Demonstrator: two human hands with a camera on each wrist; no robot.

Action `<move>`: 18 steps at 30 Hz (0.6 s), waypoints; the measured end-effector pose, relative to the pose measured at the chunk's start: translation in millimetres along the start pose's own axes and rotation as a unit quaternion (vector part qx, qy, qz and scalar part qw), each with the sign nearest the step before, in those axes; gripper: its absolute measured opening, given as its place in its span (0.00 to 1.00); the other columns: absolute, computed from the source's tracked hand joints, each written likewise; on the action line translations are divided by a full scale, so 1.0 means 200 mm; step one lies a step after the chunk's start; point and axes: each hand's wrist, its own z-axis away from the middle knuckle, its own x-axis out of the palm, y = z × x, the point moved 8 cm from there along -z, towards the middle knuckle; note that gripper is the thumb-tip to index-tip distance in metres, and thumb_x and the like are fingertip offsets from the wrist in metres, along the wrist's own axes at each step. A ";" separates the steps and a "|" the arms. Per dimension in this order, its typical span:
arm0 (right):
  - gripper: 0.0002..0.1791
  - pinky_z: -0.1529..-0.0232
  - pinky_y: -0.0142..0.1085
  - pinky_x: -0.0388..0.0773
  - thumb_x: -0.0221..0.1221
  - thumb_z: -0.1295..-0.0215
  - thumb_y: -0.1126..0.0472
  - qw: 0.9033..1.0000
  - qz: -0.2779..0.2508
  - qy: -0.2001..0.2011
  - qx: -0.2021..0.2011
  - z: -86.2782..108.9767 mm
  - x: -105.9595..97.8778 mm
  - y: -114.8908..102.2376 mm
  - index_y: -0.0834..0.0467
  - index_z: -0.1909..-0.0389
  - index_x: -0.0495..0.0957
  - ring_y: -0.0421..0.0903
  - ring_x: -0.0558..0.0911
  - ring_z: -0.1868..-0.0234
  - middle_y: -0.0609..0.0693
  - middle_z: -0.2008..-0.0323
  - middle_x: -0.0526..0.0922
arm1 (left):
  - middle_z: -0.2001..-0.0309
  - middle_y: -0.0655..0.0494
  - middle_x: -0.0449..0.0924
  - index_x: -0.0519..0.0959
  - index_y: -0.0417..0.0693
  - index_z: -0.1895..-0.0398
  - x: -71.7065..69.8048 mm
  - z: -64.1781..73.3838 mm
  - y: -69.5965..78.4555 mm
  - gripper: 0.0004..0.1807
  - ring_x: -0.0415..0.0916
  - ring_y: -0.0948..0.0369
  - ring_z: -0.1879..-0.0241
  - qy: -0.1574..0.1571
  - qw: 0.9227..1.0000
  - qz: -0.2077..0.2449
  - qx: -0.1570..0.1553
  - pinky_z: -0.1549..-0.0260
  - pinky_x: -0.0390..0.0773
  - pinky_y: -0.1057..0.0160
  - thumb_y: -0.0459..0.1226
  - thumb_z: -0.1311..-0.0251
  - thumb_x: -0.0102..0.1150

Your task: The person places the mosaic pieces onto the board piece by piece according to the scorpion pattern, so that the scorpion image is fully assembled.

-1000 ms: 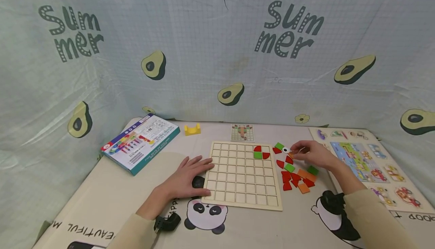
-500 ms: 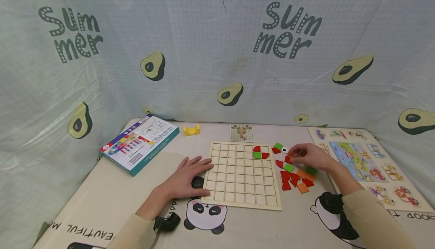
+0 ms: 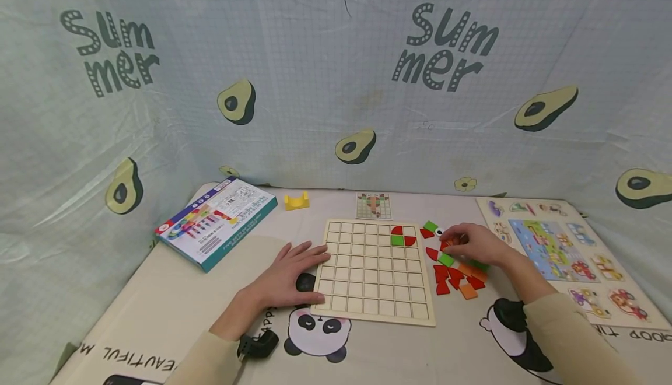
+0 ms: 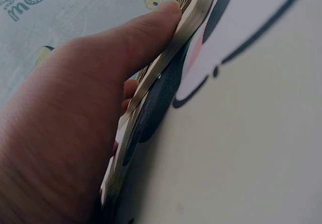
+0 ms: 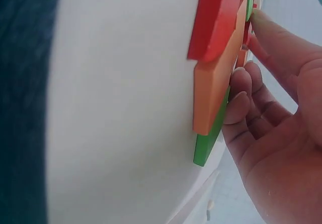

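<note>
A pale wooden grid board [image 3: 367, 280] lies mid-table. My left hand [image 3: 289, 277] rests along its left edge, thumb on the near corner and fingers spread; in the left wrist view the thumb lies on the board's edge [image 4: 193, 20]. Two red quarter-circle pieces [image 3: 409, 241] and a green square [image 3: 397, 240] sit in its far right cells. My right hand [image 3: 480, 244] is low over loose pieces right of the board, thumb and forefinger at a red piece [image 3: 445, 245]; I cannot tell whether it is pinched. Orange [image 5: 214, 93] and green [image 5: 209, 141] pieces lie beside the curled fingers.
A small pattern card [image 3: 374, 205] lies behind the board. A yellow notched block [image 3: 297, 200] and a flat box [image 3: 217, 221] are at the back left. Several red and orange pieces [image 3: 469, 290] lie near the right hand. A picture puzzle board [image 3: 609, 268] lies at far right.
My right hand has shifted slightly towards me and left over the loose pieces, its thumb now closer to the green square there. The left hand and board have stayed put.
</note>
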 end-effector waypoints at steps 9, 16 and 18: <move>0.10 0.64 0.34 0.74 0.67 0.34 0.63 1.000 -0.016 -0.004 -0.004 0.00 0.01 0.00 0.60 0.54 0.81 0.48 0.73 0.63 0.48 0.67 0.74 | 0.23 0.60 0.59 0.68 0.58 0.25 0.00 0.00 0.00 0.46 0.47 0.49 0.23 0.001 1.000 -0.001 0.002 0.28 0.38 0.37 0.66 0.45 0.63; 0.08 0.65 0.33 0.75 0.66 0.34 0.66 0.999 -0.038 -0.005 -0.019 0.00 0.01 -0.01 0.59 0.57 0.79 0.48 0.75 0.64 0.49 0.66 0.75 | 0.23 0.59 0.59 0.68 0.57 0.25 0.00 0.00 0.00 0.46 0.47 0.49 0.23 0.004 1.000 -0.001 0.003 0.28 0.38 0.36 0.65 0.45 0.63; 0.08 0.65 0.33 0.76 0.66 0.34 0.66 0.999 -0.036 -0.003 -0.019 0.01 0.00 -0.02 0.59 0.57 0.79 0.48 0.75 0.64 0.49 0.65 0.76 | 0.23 0.59 0.59 0.68 0.57 0.25 0.00 0.00 0.00 0.46 0.47 0.49 0.23 0.004 1.000 -0.001 0.002 0.28 0.38 0.36 0.66 0.45 0.63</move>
